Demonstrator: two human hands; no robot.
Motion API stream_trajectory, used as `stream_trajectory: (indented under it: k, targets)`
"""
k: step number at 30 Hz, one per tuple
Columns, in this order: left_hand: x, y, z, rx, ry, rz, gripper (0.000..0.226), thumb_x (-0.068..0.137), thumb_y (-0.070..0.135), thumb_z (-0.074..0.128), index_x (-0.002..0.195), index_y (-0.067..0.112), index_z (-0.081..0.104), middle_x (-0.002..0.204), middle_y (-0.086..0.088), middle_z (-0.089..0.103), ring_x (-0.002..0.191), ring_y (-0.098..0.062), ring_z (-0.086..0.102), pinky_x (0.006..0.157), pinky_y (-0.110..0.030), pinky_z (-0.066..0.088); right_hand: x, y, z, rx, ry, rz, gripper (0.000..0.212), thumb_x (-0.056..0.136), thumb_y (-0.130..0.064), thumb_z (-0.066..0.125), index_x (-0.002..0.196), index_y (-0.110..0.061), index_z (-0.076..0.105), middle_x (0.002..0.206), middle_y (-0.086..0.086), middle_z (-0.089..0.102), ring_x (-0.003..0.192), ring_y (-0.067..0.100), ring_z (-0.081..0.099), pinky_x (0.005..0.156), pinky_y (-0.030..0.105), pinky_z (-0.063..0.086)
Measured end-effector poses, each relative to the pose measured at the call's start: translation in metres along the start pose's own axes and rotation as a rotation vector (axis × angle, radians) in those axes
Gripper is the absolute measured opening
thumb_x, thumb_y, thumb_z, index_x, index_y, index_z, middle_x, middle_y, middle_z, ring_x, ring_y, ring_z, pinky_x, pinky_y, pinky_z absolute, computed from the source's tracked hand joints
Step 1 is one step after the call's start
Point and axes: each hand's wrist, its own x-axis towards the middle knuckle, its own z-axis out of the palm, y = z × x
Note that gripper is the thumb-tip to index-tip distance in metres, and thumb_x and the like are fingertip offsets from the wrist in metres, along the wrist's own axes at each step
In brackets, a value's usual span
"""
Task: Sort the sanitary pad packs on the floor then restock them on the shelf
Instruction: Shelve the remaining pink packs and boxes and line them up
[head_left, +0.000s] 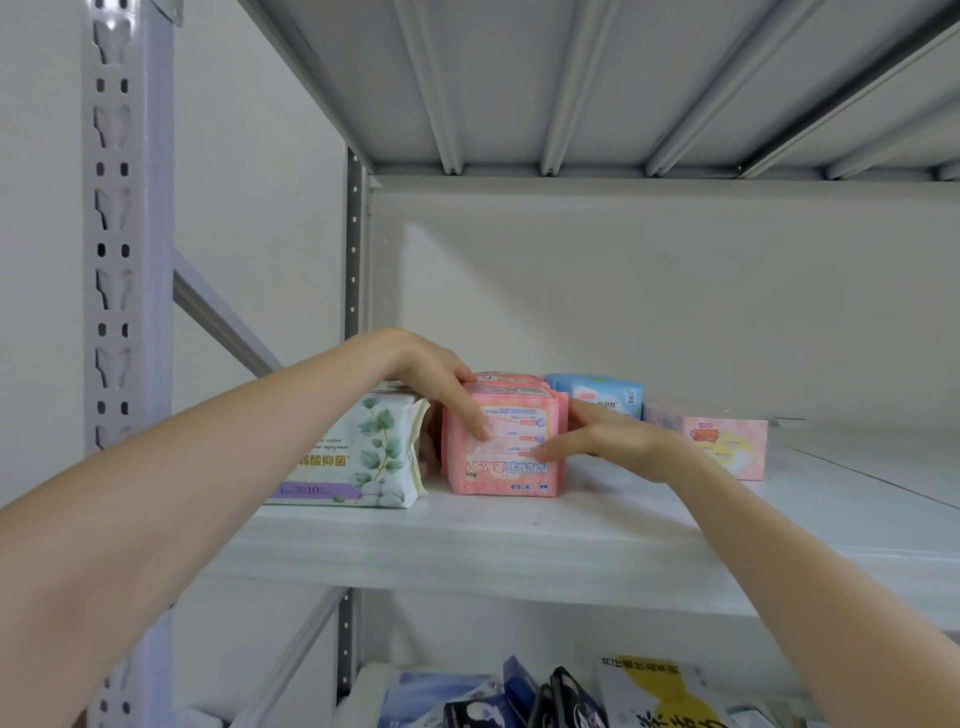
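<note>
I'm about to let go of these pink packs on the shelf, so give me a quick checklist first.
1. The pink packs resting flat on the shelf: ok.
2. The left hand over their top, right hand at their right side: ok.
3. Gap from the white leaf pack: ok.
4. Clear of the blue pack behind: cannot tell.
5. Print right way up: not ok, looks upside down.
</note>
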Motion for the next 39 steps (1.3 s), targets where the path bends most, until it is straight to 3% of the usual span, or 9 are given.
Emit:
stream_trajectory:
  k: [12,17,20,23,26,28,30,34,39]
  targets:
    - [0.000,-0.004,0.002,-0.051,-0.008,-0.003,0.098,0.049,0.067,0.081,0.135,0.030,0.050,0.119,0.014,0.064,0.110,-0.009,0.061,0.101,-0.032,0.047,0.002,0.002,0.004,0.026,0.013,-0.007,0.042,0.081,-0.010,0.073,0.112,-0.036,0.060,0.105,-0.020,0.072,0.095,-0.007,0.065,0.068,0.004,0.047]
    - [0.002,-0.003,0.003,-0.006,0.060,-0.016,0.100,0.051,0.066,0.081,0.138,0.030,0.047,0.121,0.017,0.060,0.112,-0.007,0.056,0.100,-0.028,0.043,-0.001,0.003,0.009,0.033,0.096,-0.004,0.046,0.079,-0.014,0.077,0.117,-0.033,0.060,0.114,-0.014,0.069,0.105,0.002,0.064,0.087,0.017,0.048]
    - [-0.001,0.001,0.006,-0.012,0.097,-0.013,0.088,0.062,0.056,0.082,0.138,0.027,0.049,0.119,0.016,0.061,0.108,-0.006,0.058,0.089,-0.023,0.045,-0.008,0.002,0.013,-0.006,0.184,-0.011,0.047,0.077,-0.023,0.079,0.119,-0.031,0.060,0.114,-0.016,0.067,0.105,0.001,0.062,0.079,0.014,0.047]
    - [-0.012,0.014,0.010,0.061,0.165,-0.016,0.089,0.070,0.053,0.078,0.145,0.025,0.039,0.134,0.011,0.052,0.117,-0.013,0.053,0.096,-0.032,0.046,-0.019,0.003,0.015,-0.116,0.257,-0.045,0.052,0.077,-0.029,0.079,0.125,-0.027,0.057,0.116,-0.018,0.061,0.114,0.005,0.056,0.083,0.012,0.043]
    - [-0.023,0.028,0.015,0.033,0.206,0.007,0.089,0.074,0.049,0.077,0.148,0.025,0.033,0.142,0.010,0.045,0.120,-0.012,0.048,0.089,-0.026,0.043,-0.037,0.010,0.009,-0.191,0.322,-0.046,0.072,0.076,-0.036,0.079,0.139,-0.024,0.046,0.126,-0.017,0.050,0.130,0.007,0.043,0.102,0.022,0.034]
    - [-0.027,0.037,0.018,-0.007,0.210,0.048,0.086,0.075,0.046,0.077,0.147,0.026,0.035,0.142,0.011,0.046,0.113,-0.007,0.047,0.086,-0.020,0.036,-0.052,0.015,0.000,-0.230,0.359,-0.027,0.088,0.072,-0.045,0.079,0.147,-0.026,0.036,0.143,-0.013,0.044,0.135,0.005,0.038,0.106,0.025,0.032]
    - [-0.030,0.050,0.019,-0.012,0.236,0.076,0.086,0.075,0.047,0.077,0.147,0.028,0.034,0.144,0.011,0.043,0.115,-0.007,0.046,0.090,-0.019,0.033,-0.067,0.020,-0.012,-0.256,0.386,-0.023,0.090,0.069,-0.049,0.079,0.146,-0.031,0.036,0.146,-0.012,0.043,0.134,0.004,0.039,0.106,0.026,0.033]
    - [-0.022,0.085,0.020,0.043,0.276,0.113,0.091,0.077,0.053,0.073,0.151,0.027,0.026,0.156,0.012,0.028,0.140,-0.010,0.030,0.095,-0.017,0.023,-0.094,0.023,-0.044,-0.338,0.411,-0.041,0.084,0.073,-0.041,0.080,0.144,-0.027,0.038,0.144,-0.011,0.045,0.131,0.005,0.043,0.105,0.025,0.035]
    - [0.004,0.119,0.016,-0.012,0.269,0.095,0.092,0.074,0.055,0.074,0.150,0.028,0.028,0.155,0.011,0.029,0.139,-0.012,0.033,0.107,-0.026,0.030,-0.108,0.023,-0.088,-0.353,0.382,-0.075,0.082,0.078,-0.030,0.079,0.147,-0.020,0.035,0.149,-0.006,0.041,0.136,0.006,0.037,0.099,0.020,0.031]
